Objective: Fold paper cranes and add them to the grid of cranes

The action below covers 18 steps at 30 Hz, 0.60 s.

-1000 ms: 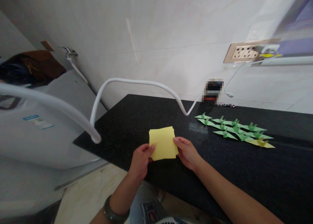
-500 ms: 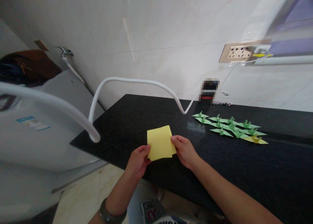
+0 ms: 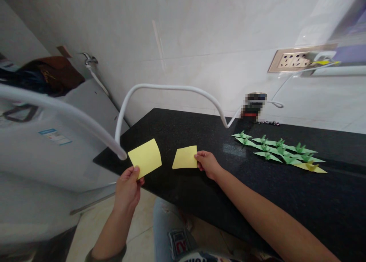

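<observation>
My left hand [image 3: 130,184] pinches the lower left corner of a yellow sheet of paper [image 3: 146,158], which is tilted and slightly curved. A second yellow sheet of paper [image 3: 185,157] is held at its right edge between the thumb and fingers of my right hand [image 3: 208,163]. The two sheets are apart, with dark countertop showing between them. To the right lie several green folded paper cranes [image 3: 281,147] in slanting rows, and one yellow paper crane [image 3: 311,166] sits at their near right end.
A white bendy arm [image 3: 174,87] arches over the black countertop [image 3: 211,201], holding a pixelated device [image 3: 254,106] near the wall. A socket panel [image 3: 294,60] with a plugged-in charger is on the wall. On the left stands a white appliance [image 3: 82,117] with a brown bag [image 3: 58,73] on top.
The yellow sheets, one over the other before, are now separated. My left hand has moved left with one, while my right hand keeps the other. The whole view has shifted slightly.
</observation>
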Tool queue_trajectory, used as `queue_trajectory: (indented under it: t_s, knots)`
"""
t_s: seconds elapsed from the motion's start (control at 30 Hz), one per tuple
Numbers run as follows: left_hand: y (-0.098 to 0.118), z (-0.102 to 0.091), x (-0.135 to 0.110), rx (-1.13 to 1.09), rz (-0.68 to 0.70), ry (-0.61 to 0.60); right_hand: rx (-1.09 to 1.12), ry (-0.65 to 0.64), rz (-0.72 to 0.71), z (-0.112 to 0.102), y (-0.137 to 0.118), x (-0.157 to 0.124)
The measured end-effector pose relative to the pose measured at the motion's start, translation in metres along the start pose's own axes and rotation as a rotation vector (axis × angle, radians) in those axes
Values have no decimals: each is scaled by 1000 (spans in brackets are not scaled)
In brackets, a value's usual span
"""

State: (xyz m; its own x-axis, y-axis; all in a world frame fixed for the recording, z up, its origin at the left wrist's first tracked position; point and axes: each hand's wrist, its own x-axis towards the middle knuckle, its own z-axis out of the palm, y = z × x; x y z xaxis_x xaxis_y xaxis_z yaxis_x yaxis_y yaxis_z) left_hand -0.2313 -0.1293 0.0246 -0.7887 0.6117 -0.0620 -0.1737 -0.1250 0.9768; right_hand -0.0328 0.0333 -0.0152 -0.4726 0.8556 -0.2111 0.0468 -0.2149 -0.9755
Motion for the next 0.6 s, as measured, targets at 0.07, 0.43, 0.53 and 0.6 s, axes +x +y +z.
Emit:
queue_trajectory:
  t_s: [0.07,0.43,0.53,0.6]
  knots:
    - [-1,-4,-1,-5,-31,6,-13,-24,27,8,1,8]
    - [-13,38,-11,171,-17,-98,-75,-11,-89,-18,-24,-23]
    - [-20,76,-25,260,23,-211,-5,-165,-151,-29,-35,-39]
    - [-24,97,-34,268,35,-259,-15,-187,-180,-32,-39,-46]
